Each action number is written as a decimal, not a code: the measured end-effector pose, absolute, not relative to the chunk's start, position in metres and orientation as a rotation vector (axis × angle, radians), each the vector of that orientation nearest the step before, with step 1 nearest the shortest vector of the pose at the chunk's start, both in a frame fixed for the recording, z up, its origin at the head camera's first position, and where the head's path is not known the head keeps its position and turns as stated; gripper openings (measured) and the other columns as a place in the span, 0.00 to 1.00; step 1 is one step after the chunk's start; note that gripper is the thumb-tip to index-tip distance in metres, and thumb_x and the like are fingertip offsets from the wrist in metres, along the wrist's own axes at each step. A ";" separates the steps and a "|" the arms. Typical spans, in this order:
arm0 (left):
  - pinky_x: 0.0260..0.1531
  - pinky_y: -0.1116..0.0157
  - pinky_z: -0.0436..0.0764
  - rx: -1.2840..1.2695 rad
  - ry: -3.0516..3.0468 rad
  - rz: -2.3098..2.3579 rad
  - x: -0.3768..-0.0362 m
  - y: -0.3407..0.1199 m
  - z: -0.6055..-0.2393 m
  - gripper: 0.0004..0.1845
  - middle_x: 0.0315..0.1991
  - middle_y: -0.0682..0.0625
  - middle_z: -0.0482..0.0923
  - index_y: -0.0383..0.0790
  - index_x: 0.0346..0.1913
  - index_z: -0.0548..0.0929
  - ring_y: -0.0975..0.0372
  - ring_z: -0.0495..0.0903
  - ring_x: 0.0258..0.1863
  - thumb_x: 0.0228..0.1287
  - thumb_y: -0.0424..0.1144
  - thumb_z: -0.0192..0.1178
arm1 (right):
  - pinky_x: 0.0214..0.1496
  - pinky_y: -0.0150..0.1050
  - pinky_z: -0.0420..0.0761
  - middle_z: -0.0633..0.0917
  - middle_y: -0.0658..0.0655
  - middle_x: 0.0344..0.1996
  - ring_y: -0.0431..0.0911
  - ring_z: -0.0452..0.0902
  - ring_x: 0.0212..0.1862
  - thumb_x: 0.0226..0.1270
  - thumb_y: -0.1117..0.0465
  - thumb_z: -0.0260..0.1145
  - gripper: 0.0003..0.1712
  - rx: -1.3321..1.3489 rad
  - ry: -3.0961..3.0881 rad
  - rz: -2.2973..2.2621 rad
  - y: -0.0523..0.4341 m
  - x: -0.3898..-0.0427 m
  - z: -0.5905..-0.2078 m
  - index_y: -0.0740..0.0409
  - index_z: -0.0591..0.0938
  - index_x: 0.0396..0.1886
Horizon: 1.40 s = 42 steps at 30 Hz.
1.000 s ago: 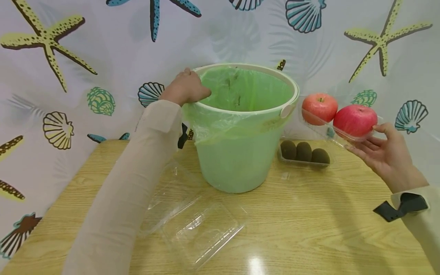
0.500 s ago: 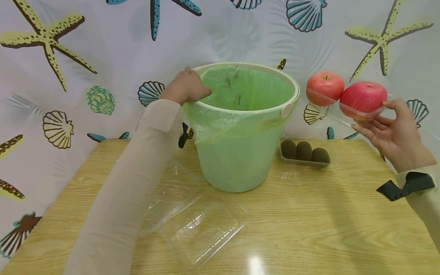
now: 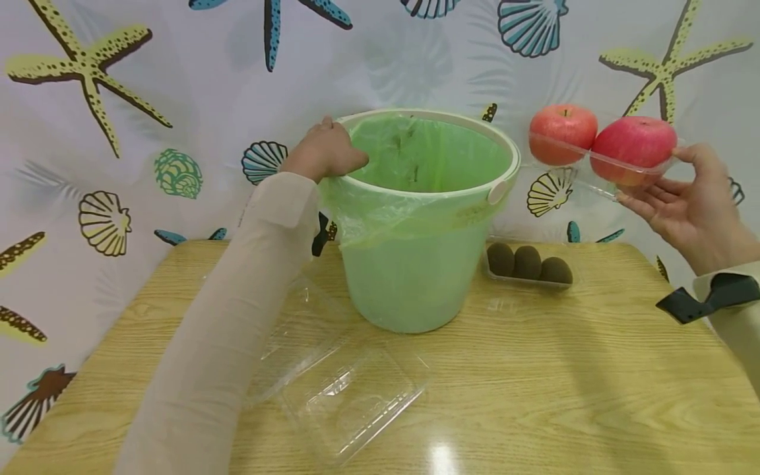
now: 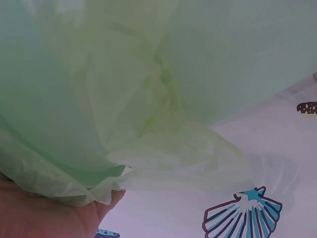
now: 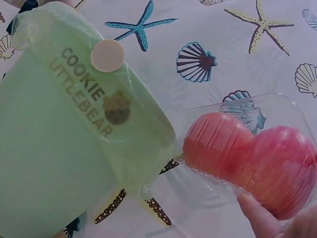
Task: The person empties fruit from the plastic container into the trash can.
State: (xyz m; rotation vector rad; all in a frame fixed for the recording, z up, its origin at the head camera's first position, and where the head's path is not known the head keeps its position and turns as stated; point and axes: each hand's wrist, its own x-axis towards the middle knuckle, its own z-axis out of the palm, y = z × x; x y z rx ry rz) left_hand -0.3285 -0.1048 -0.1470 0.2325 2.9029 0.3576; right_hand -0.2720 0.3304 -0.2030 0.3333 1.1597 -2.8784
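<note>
A pale green bin with a green plastic liner folded over its white rim stands on the table. My left hand grips its left rim, thumb over the edge; in the left wrist view the loose liner hides most of that hand. Off to the right, my right hand holds a clear plastic tray in the air, level with the bin's upper part. Two apples sit side by side in it, a paler one to the left and a redder one near my thumb.
Several dark kiwifruit lie in a small clear tray right of the bin's base. An open, clear plastic container lies flat in front of the bin. A wall covering with starfish and shells rises behind the wooden table.
My right hand has lifted the tray of apples upward and slightly right, away from the tabletop. The left hand and the bin have stayed in place.
</note>
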 end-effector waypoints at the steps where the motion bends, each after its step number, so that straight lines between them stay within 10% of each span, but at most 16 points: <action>1: 0.74 0.51 0.41 0.230 2.903 0.358 -0.328 -0.105 -0.147 0.40 0.74 0.36 0.21 0.26 0.73 0.35 0.46 0.27 0.75 0.70 0.47 0.37 | 0.62 0.43 0.73 0.74 0.51 0.52 0.47 0.76 0.56 0.65 0.55 0.63 0.25 0.325 1.170 -2.877 0.329 -0.273 -0.200 0.47 0.66 0.59; 42: 0.74 0.51 0.47 0.223 2.908 0.373 -0.327 -0.105 -0.146 0.39 0.75 0.36 0.22 0.25 0.73 0.37 0.46 0.30 0.75 0.69 0.47 0.37 | 0.71 0.51 0.58 0.65 0.51 0.61 0.51 0.56 0.70 0.67 0.56 0.59 0.24 0.058 1.787 -2.512 0.246 -0.302 -0.142 0.45 0.64 0.60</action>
